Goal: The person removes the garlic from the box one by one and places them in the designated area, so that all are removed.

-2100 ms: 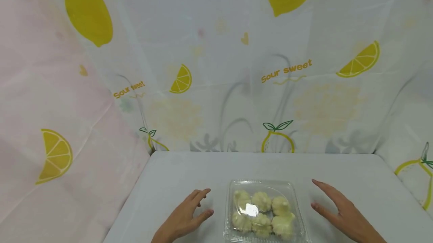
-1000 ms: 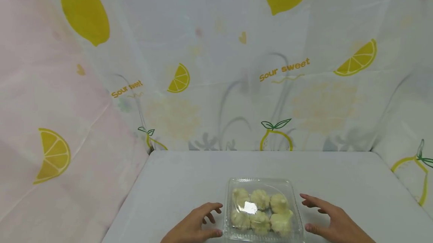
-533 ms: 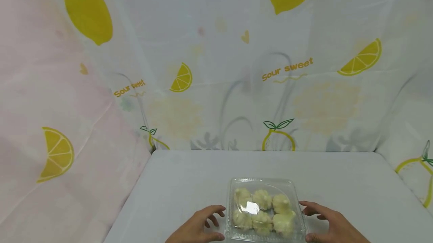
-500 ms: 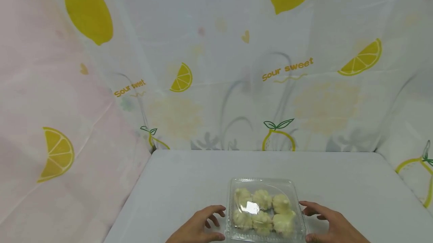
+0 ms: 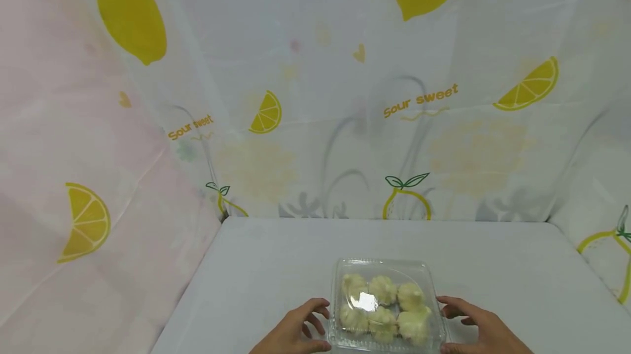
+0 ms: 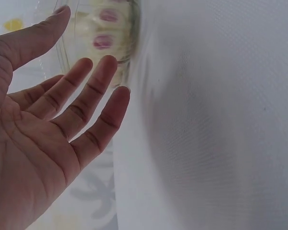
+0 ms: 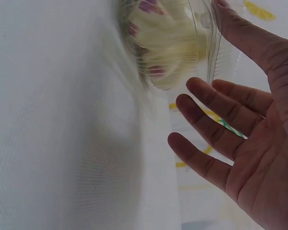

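A clear plastic clamshell box (image 5: 419,273) sits closed on the table, low in the head view. Inside lie several pale, ridged pieces (image 5: 382,289) shaped like garlic bulbs; the wrist views show purple-pink patches on them. My left hand (image 5: 294,327) is at the box's left side, its fingers loosely bent and spread. On the opposite side my right hand (image 5: 479,325) has its thumb and fingertips at the edge. Both wrist views show relaxed fingers and bare palms beside the box wall (image 7: 201,28). Whether the fingertips press on the plastic I cannot tell.
The white tabletop (image 5: 276,255) runs back to a hanging cloth (image 5: 315,167) printed with lemons and lettering. A pinkish cloth (image 5: 123,222) borders the left side, and more printed cloth (image 5: 596,178) is on the right.
Both hands came in from either side until they reached the box's edges. Over the last half second they shift only slightly. The box stays in about the same place.
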The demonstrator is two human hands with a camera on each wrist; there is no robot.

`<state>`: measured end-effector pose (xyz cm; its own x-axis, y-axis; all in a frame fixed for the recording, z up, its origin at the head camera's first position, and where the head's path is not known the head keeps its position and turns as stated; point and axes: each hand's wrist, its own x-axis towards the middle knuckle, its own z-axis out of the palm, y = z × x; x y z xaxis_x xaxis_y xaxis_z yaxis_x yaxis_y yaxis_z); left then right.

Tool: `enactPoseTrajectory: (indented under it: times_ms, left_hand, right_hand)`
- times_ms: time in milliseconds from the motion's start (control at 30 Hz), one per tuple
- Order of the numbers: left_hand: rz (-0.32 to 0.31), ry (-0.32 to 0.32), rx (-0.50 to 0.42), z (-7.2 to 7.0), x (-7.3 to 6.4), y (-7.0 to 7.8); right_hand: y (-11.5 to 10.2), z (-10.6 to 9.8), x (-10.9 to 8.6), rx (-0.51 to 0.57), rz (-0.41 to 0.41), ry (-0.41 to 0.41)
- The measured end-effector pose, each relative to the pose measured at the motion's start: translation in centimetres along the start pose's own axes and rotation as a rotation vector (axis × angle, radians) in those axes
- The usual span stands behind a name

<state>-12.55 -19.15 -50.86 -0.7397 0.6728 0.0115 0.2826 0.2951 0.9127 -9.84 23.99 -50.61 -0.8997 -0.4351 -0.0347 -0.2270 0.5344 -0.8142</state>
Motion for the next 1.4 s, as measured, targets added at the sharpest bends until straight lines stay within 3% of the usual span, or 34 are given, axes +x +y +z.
enactPoseTrajectory:
  times_ms: [167,400,767,1100,1400]
  left_hand:
    - [0.03,0.014,-0.038,0.2,0.2,-0.1]
    - [-0.042,0.029,-0.152,0.5,0.3,0.3]
    - [-0.07,0.002,-0.46,1.0,0.6,0.3]
    - [-0.147,-0.023,-0.626,1.2,0.7,0.1]
    - [-0.195,0.02,-0.661,1.6,0.7,0.4]
  right_hand:
    - [-0.2,-0.1,0.0,0.022,0.05,-0.012]
    - [-0.5,-0.2,0.1,0.07,0.106,-0.014]
    - [-0.3,-0.1,0.0,0.105,0.088,-0.023]
    - [-0.2,-0.2,0.1,0.155,0.084,-0.049]
    - [-0.2,-0.2,0.1,0.155,0.049,-0.061]
